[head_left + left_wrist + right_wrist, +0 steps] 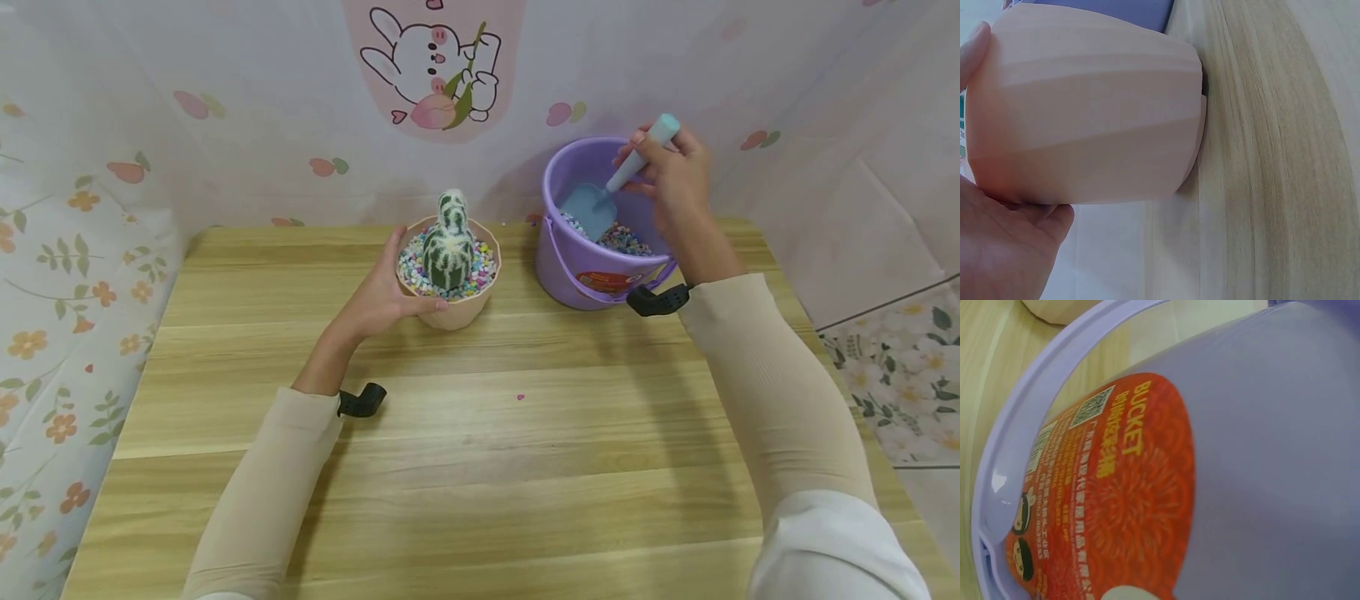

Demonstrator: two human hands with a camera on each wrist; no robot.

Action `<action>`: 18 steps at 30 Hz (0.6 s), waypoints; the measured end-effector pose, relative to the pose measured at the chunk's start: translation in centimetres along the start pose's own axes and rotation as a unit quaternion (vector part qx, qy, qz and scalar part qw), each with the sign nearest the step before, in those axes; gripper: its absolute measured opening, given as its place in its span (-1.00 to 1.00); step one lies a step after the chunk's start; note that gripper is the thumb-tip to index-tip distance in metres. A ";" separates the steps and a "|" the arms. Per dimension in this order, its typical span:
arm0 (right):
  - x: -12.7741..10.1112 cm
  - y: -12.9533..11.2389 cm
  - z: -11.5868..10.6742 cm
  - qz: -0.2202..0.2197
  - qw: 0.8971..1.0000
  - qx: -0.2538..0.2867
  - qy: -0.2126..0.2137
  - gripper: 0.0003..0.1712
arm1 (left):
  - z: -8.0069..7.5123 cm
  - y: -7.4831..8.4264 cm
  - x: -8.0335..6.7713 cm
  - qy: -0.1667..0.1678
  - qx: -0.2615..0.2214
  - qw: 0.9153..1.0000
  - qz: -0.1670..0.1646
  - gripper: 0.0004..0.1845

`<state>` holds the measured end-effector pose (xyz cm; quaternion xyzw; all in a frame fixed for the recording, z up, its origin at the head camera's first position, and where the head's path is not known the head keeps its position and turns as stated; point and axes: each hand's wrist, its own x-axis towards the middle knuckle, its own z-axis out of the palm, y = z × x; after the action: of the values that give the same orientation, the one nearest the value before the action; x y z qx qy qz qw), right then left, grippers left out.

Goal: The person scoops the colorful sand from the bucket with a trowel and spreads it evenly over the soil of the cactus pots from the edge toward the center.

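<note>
My left hand [378, 292] grips the rim and side of a peach plant pot [1085, 106], thumb over the front edge. In the pot stands a green cactus [448, 257] with white fuzz, ringed by multicoloured pebbles [483, 271]. My right hand [678, 179] holds the pale blue handle of a small shovel [592, 208] over the purple bucket [552, 267]. The shovel's blade points down inside the bucket, against the coloured pebbles [626, 240] there. In the right wrist view the bucket's wall and red label [1141, 494] fill most of the picture; the hand is out of sight.
Pot and bucket stand near the back edge of the wooden table [465, 467], the bucket to the right. The bucket's handle [1016, 437] hangs down its front. A small pink pebble [521, 397] lies mid-table. A printed curtain [262, 100] hangs right behind.
</note>
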<state>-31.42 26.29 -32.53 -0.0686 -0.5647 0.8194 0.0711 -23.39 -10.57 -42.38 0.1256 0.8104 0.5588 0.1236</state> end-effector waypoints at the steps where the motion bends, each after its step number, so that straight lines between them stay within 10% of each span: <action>1: 0.0 0.0 0.0 0.000 1.000 0.000 0.008 -0.80 | 0.0 0.0 0.0 0.000 0.002 1.000 -0.001 0.34; 18: 0.2 -0.5 -1.1 0.047 0.987 0.051 0.144 -0.81 | -0.2 -0.1 0.1 -0.007 -0.003 1.000 -0.001 0.32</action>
<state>-31.39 27.48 -32.46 -0.2086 -0.5018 0.8313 0.1168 -23.53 -10.79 -42.39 0.1282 0.8082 0.5599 0.1298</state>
